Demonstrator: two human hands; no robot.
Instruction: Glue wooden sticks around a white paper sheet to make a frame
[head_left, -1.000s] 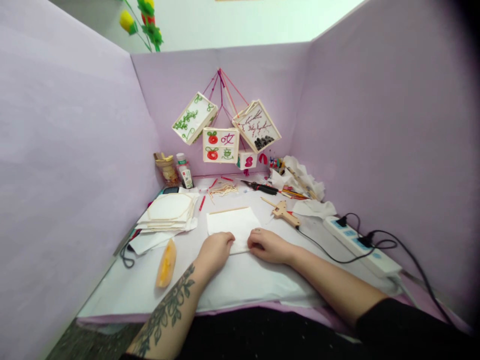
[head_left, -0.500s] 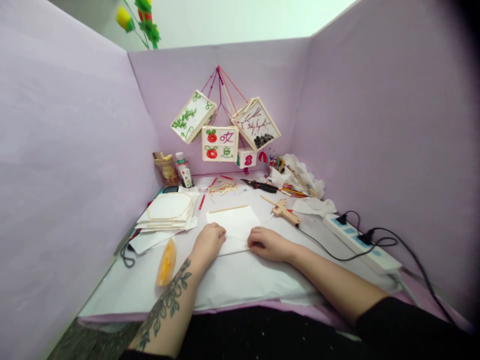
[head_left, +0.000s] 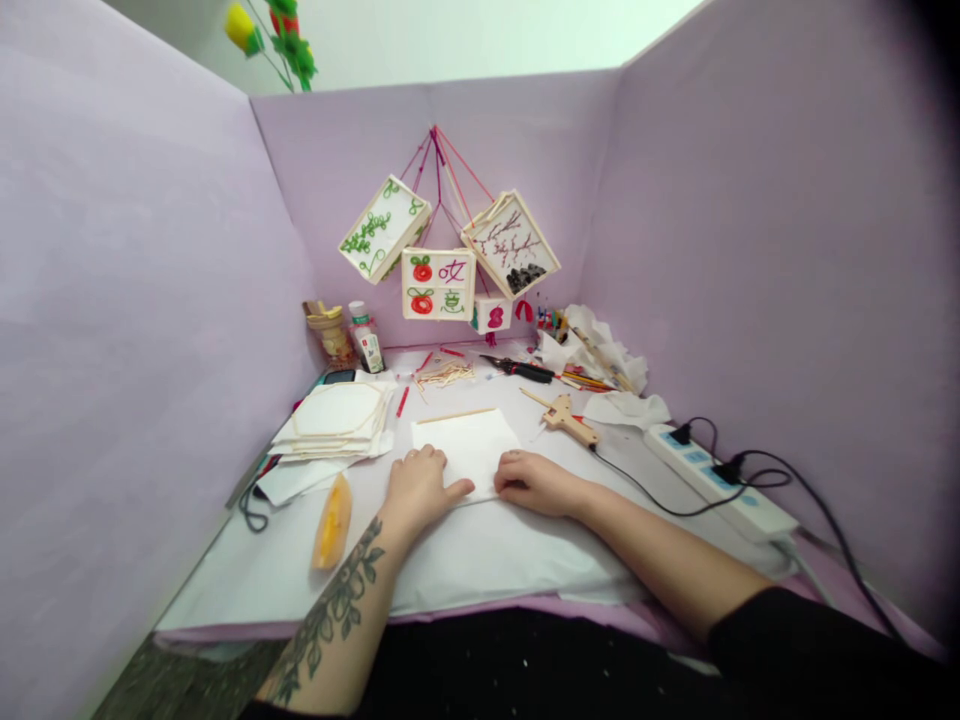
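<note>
A white sheet of paper (head_left: 469,440) lies flat on the table in front of me, with a thin wooden stick (head_left: 456,416) along its far edge. My left hand (head_left: 421,485) rests palm down on the paper's left side, thumb stretched to the right across the near part. At the right edge, my right hand (head_left: 536,484) is closed, its fingers curled against the paper; its fingertips are partly hidden. To the right beyond that hand is a beige glue gun (head_left: 564,420) with a black cord.
At left are a stack of stick-framed papers (head_left: 337,415), a yellow-orange boat-shaped object (head_left: 331,525), a jar (head_left: 331,337) and a bottle (head_left: 366,340). Pliers (head_left: 525,370) and loose sticks (head_left: 446,374) lie behind. A power strip (head_left: 724,485) stands right; decorated boxes (head_left: 439,285) hang at the back.
My left hand has opened out, its thumb now stretched to the right over the paper. My right hand stays at the paper's right edge. The view has shifted slightly.
</note>
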